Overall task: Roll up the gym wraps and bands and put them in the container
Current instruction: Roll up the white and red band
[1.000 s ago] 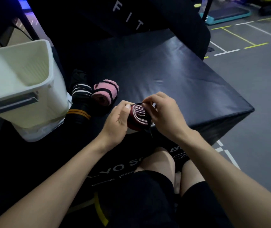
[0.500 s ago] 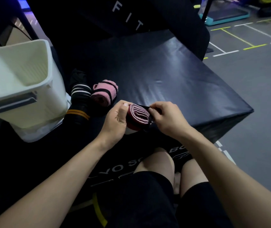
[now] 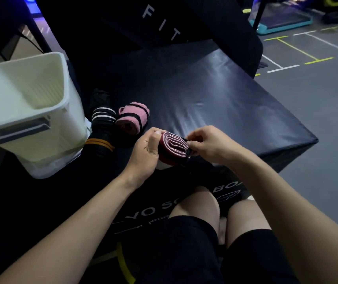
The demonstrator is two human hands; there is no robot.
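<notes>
At the black padded box's (image 3: 215, 103) near edge, I see my left hand (image 3: 143, 152) gripping the rolled dark-red wrap (image 3: 173, 147) while my right hand (image 3: 209, 144) pinches what may be its black strap (image 3: 188, 153).

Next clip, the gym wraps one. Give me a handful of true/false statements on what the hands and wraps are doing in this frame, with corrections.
1. Both hands hold the dark red rolled wrap. True: the left hand grips its side and the right hand pinches the black strap at its end.
2. The pink rolled wrap lies inside the white container. False: it lies on the black padded box, beside the container.
3. A black wrap with white stripes lies next to the pink one. True.
4. The right hand is reaching into the container. False: it is at the red wrap, right of the container.
</notes>
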